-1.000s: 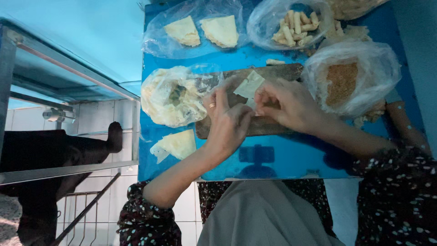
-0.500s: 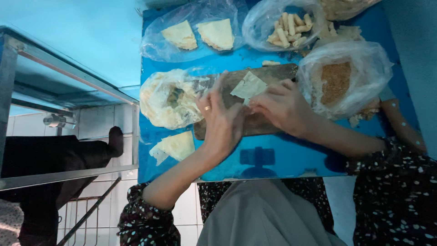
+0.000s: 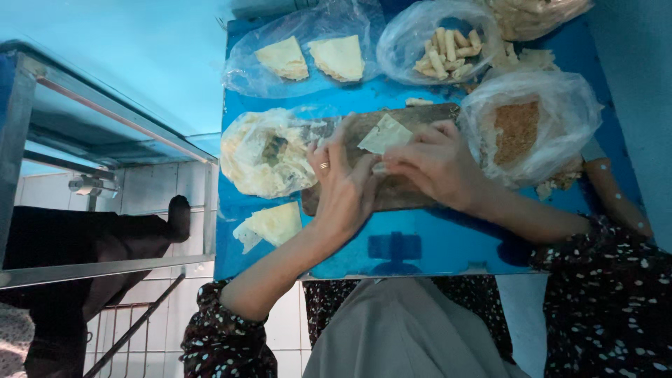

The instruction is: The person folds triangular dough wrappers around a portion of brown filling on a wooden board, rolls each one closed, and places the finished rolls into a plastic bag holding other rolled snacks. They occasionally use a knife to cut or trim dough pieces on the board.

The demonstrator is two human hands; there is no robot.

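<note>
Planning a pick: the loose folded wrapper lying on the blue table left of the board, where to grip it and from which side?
Take the folded wrapper at its near-left corner, coming from the table's open near edge. It lies flat and thin, so a pinch likely needs a lifted edge. That corner looks free, while the wooden board and left hand crowd its right side.
</note>
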